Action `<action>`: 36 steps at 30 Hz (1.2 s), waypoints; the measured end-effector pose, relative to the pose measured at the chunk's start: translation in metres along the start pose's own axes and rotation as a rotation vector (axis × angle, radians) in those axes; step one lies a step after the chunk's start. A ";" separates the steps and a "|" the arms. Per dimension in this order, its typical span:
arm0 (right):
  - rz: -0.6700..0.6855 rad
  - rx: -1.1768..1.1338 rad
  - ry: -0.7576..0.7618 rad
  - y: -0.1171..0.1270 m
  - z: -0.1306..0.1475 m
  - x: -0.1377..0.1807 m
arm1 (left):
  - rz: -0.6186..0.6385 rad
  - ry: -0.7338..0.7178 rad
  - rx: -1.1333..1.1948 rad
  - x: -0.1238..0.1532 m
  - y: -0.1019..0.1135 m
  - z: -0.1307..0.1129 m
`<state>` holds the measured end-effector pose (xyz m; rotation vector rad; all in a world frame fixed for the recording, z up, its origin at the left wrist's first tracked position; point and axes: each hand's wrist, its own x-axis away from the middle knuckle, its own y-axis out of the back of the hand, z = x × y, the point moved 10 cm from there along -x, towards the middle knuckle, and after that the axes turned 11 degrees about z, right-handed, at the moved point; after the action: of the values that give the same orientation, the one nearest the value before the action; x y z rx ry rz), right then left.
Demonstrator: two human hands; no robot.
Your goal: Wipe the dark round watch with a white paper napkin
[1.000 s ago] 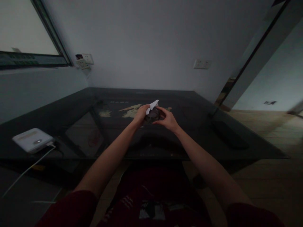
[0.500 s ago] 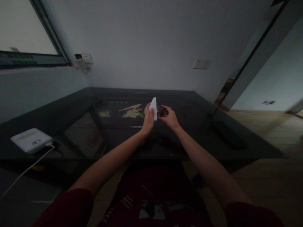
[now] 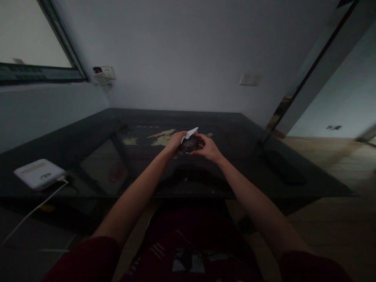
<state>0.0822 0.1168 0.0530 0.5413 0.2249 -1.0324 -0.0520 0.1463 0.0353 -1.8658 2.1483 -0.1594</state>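
My left hand (image 3: 174, 143) and my right hand (image 3: 207, 148) meet above the middle of a dark glass table (image 3: 73, 149). The left hand pinches a small white piece of paper or tissue (image 3: 190, 132) and presses it onto a small dark round object (image 3: 189, 144). My right hand's fingers curl round that dark object from the right and hold it. The room is dim, so I cannot make out what the dark object is.
A white box-shaped device (image 3: 38, 174) with a white cable (image 3: 32, 211) lies at the table's left edge. A long dark object (image 3: 283, 167) rests on the right side. Wall sockets (image 3: 250, 79) sit on the back wall. A printed picture (image 3: 160, 138) shows under the glass.
Half a second ago the left hand held the white piece upright beside the dark object; now it has tipped down onto the object again, as it was one second ago.
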 end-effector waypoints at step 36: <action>-0.204 0.078 -0.028 0.038 -0.016 0.000 | 0.035 -0.246 -0.091 0.019 -0.028 0.011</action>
<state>0.1165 0.1405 0.0516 0.5824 0.2184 -1.2501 -0.0249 0.1249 0.0300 -1.7893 2.0478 0.1693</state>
